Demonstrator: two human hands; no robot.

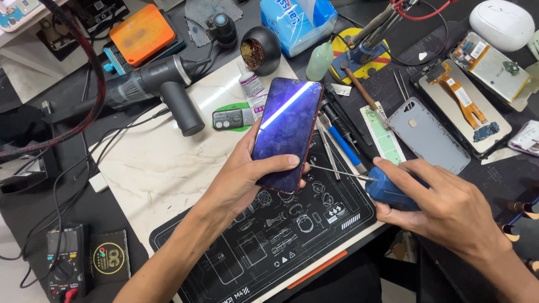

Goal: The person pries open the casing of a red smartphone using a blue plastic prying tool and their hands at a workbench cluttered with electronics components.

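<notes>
The left hand (247, 174) grips a dark, glossy phone (287, 134) by its edges, thumb across the lower glass, tilting it clear of the bench so its right edge faces the tool. The right hand (443, 207) is closed around a blue-handled screwdriver (387, 189), its thin tip just beside that edge. Below lies a black printed work mat (269, 241); spare tools (342, 143) rest within reach beside it.

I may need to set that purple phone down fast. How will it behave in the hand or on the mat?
The phone looks glossy, with a bright streak reflected across it, so it is probably slippery. It is thin and flat, so unlikely to roll. The left hand grips only its lower edges, so it could tip.
</notes>
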